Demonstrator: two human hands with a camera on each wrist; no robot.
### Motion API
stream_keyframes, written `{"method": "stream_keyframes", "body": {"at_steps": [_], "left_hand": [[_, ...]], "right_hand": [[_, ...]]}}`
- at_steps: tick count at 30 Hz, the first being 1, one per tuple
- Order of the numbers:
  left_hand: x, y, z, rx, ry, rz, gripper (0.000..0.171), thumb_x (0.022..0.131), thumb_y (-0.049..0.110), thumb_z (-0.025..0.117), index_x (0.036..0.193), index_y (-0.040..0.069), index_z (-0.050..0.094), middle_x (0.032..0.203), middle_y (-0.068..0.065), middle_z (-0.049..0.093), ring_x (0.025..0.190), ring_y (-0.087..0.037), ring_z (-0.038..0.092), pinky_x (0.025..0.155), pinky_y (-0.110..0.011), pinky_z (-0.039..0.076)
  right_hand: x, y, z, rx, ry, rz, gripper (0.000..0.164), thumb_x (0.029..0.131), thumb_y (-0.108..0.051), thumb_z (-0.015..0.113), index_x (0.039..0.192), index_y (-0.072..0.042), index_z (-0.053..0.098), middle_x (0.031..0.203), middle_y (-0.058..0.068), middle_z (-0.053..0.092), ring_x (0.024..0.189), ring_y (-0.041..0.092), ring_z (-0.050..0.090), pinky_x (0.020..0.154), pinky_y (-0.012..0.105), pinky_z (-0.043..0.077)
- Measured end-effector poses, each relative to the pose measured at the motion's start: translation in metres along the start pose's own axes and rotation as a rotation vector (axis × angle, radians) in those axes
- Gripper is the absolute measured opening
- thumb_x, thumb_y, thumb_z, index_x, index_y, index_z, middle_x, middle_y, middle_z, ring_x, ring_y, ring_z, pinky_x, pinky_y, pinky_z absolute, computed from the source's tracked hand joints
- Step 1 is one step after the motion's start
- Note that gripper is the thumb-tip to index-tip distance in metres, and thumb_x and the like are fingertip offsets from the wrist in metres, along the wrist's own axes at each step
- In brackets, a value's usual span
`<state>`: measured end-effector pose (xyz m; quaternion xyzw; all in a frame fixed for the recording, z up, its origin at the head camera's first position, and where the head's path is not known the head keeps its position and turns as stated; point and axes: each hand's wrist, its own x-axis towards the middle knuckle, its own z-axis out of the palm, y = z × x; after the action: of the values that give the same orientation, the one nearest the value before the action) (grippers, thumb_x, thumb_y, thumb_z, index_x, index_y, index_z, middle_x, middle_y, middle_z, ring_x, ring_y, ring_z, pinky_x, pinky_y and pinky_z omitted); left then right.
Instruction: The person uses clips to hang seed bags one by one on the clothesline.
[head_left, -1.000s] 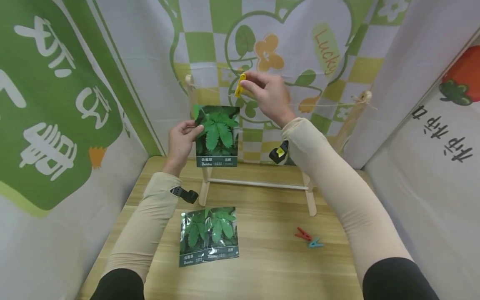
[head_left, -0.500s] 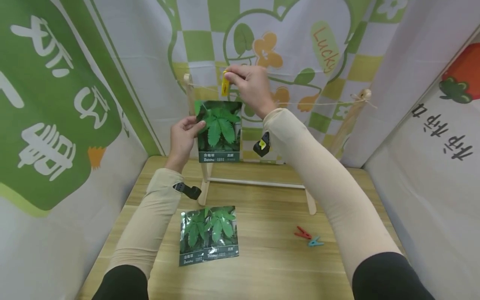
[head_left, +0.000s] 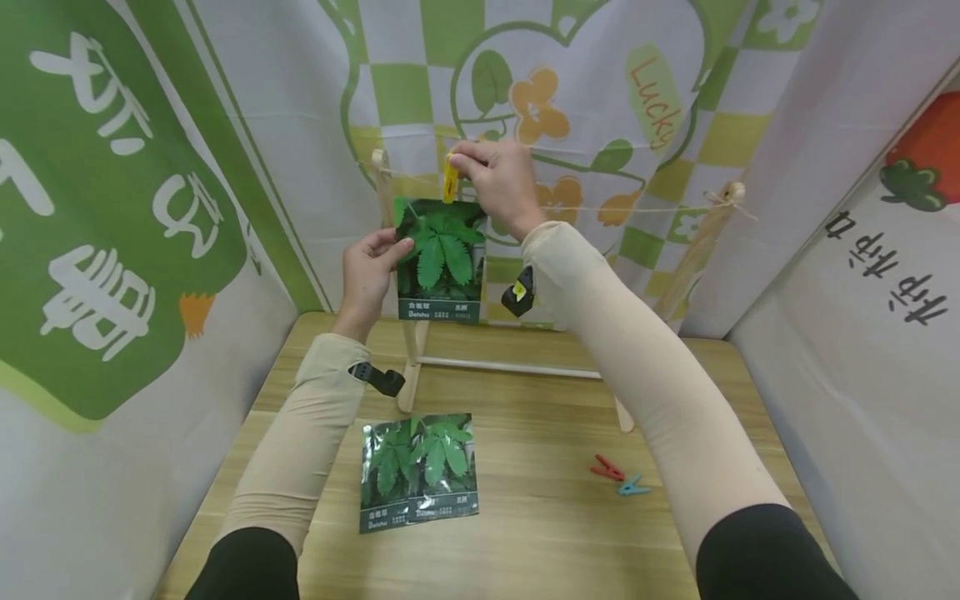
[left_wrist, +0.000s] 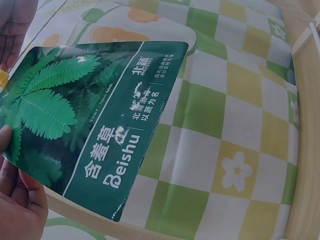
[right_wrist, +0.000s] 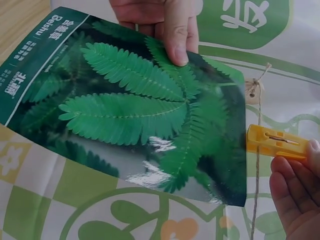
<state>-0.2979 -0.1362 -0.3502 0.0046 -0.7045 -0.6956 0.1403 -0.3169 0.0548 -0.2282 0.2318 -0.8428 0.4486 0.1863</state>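
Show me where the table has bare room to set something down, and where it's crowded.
Bare wood shows on the table between the two lying packets and the red clip, and extends below them in the head view. It is crowded by the string at its left end: left hand, held packet, yellow clip and right hand bunch together.
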Motion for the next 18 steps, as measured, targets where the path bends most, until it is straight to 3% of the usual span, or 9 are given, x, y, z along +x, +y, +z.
{"method": "stream_keyframes", "body": {"at_steps": [8,15,18], "left_hand": [[0.0017,-0.0004,0.0012,0.014,0.001,-0.004,0.019,0.089,0.02,0.073,0.104,0.011,0.067,0.083,0.013,0.062,0.082,-0.004,0.058,0.075,-0.018,0.047],[0.0023,-0.0001,0.0022,0.005,0.012,-0.013,0.02,0.088,0.019,0.073,0.105,0.008,0.068,0.082,0.013,0.063,0.081,-0.003,0.058,0.075,-0.018,0.047],[0.0023,-0.0012,0.0019,0.036,0.007,-0.017,0.031,0.089,0.019,0.072,0.114,0.001,0.066,0.087,0.014,0.061,0.083,-0.003,0.057,0.075,-0.017,0.047]], "right_hand": [[-0.002,0.0008,0.0036,-0.041,-0.071,0.062,0.028,0.097,-0.024,0.059,0.115,-0.008,0.072,0.109,0.009,0.074,0.056,0.011,0.047,0.061,0.019,0.043],[-0.0032,0.0039,0.0051,-0.063,-0.151,0.104,0.037,0.097,-0.029,0.058,0.128,-0.01,0.064,0.127,0.006,0.067,0.067,0.017,0.054,0.059,0.02,0.041],[-0.0039,0.0073,0.0052,-0.049,-0.176,0.115,0.039,0.098,-0.03,0.057,0.13,-0.009,0.062,0.13,0.006,0.066,0.081,0.018,0.063,0.068,0.018,0.048]]}}
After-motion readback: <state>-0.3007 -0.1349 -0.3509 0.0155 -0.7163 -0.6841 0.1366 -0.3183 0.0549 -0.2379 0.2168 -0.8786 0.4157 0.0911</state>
